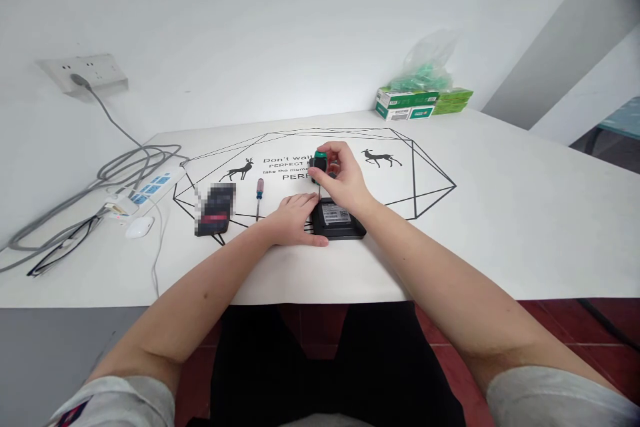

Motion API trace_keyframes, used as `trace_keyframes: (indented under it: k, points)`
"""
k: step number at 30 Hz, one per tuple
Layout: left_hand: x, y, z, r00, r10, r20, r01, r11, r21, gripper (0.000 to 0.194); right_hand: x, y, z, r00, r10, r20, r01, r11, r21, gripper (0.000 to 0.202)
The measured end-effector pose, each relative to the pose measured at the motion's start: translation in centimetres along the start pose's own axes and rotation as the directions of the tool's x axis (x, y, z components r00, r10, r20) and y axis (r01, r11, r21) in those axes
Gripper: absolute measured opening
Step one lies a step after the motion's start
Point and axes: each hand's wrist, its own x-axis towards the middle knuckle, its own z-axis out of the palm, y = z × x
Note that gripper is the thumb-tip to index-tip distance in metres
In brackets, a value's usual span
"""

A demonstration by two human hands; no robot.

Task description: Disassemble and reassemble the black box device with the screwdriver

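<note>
A flat black plastic device (343, 229) with a white printed label (336, 214) lies on the white desk. My left hand (296, 220) grips its left side, the thumb along the near edge and the fingers towards the far left corner. Above that corner, my right hand (345, 177) is closed round the green and black handle of a screwdriver (319, 165). The screwdriver stands upright with its thin shaft pointing down at the device. Its tip and any screw beneath are too small to make out.
Left of my hands lie a second screwdriver (259, 190) and a pixelated dark object (216, 209). Farther left are a power strip (155, 185), coiled grey cable (113, 167), a white mouse (139, 227) and glasses (63, 248). Green and white boxes (406, 104) stand at the back right under a plastic bag (425, 73).
</note>
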Motion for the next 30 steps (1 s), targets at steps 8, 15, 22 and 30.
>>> trace_keyframes:
  k: [8,15,22,30]
  points:
    - [0.4,0.5,-0.3,0.998,-0.051,-0.040,0.052,0.998,0.031,0.103,0.2,-0.9,-0.6,0.989,0.010,-0.148,0.002,0.997,0.081,0.038]
    - [0.6,-1.3,-0.8,0.984,-0.152,-0.087,0.157,0.986,0.048,0.105,-0.5,-1.0,0.3,0.998,0.047,-0.043,-0.040,0.989,0.140,0.038]
    - [0.7,-2.7,-0.6,0.992,-0.115,-0.054,0.118,0.992,0.040,0.109,-1.0,-1.0,0.7,0.999,0.025,-0.019,-0.023,0.995,0.097,0.039]
    - [0.6,-2.6,-0.8,0.993,-0.106,-0.057,0.108,0.993,0.037,0.110,-1.0,-1.1,0.7,1.000,0.020,0.003,-0.020,0.995,0.096,0.038]
